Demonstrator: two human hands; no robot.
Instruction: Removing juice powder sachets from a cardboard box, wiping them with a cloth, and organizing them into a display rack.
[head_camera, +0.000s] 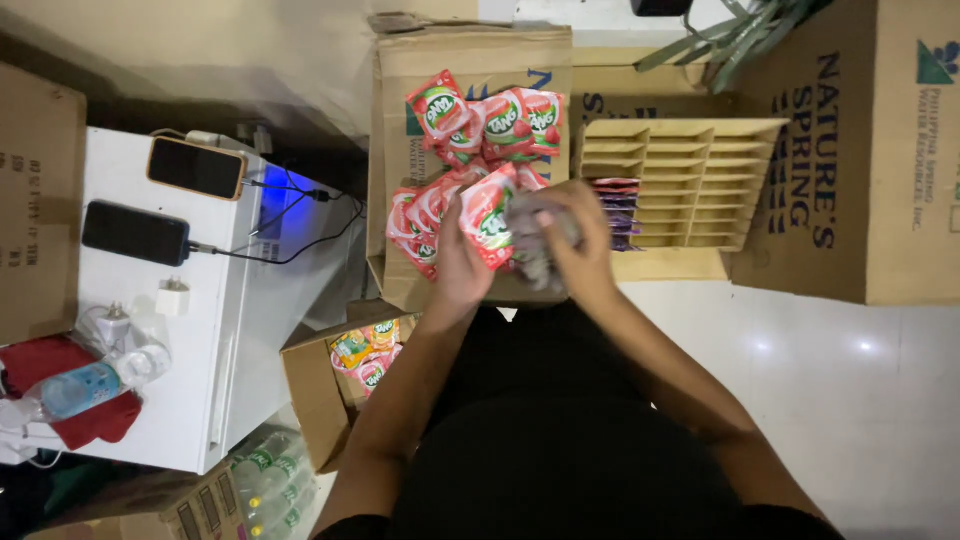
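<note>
Several red drink-mix sachets (470, 170) are heaped on a flattened cardboard box (400, 70) just ahead of the person, and a bunch of them is gripped by both hands above the near edge of the heap. The left hand (462, 262) is closed around a red-and-green sachet at its lower edge; the right hand (580, 245) is curled shut on a blurred bundle, whose number cannot be told. The sachets are judged light, thin and limp, with glossy film that is likely slippery, so a stack is best pinched flat across its middle or squared by its edges rather than held by one corner. A wooden compartment rack (690, 180) stands just right of the heap, with purple sachets (618, 210) at its left side.
</note>
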